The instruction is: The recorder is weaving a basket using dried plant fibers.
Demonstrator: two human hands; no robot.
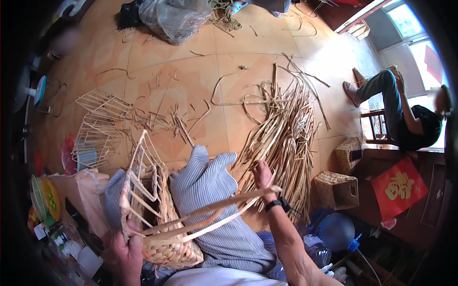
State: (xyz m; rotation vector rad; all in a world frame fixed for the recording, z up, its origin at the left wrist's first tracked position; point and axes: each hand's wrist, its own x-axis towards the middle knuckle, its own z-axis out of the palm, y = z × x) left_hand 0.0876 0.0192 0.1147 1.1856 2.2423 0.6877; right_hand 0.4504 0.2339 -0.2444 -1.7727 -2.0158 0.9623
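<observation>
A partly woven basket (174,250) of dried plant strips lies tilted across my lap, its light wooden frame (125,200) standing up on the left. My left hand (128,248) is closed round the lower corner of that frame, thumb on top. Several long loose strips (214,208) run from the basket rightward to my right wrist. My right hand (263,176) is at the near left edge of a large bundle of dried stalks (288,138) on the floor. Its fingers are drawn together; what they pinch, if anything, is too small to make out.
Bare stick frames (98,138) stand on the tiled floor at left, among scattered stalk bits. Two woven baskets (336,188) sit at right, near large plastic bottles (336,231). A seated person (405,109) is at far right. A plastic bag (176,19) lies at the back.
</observation>
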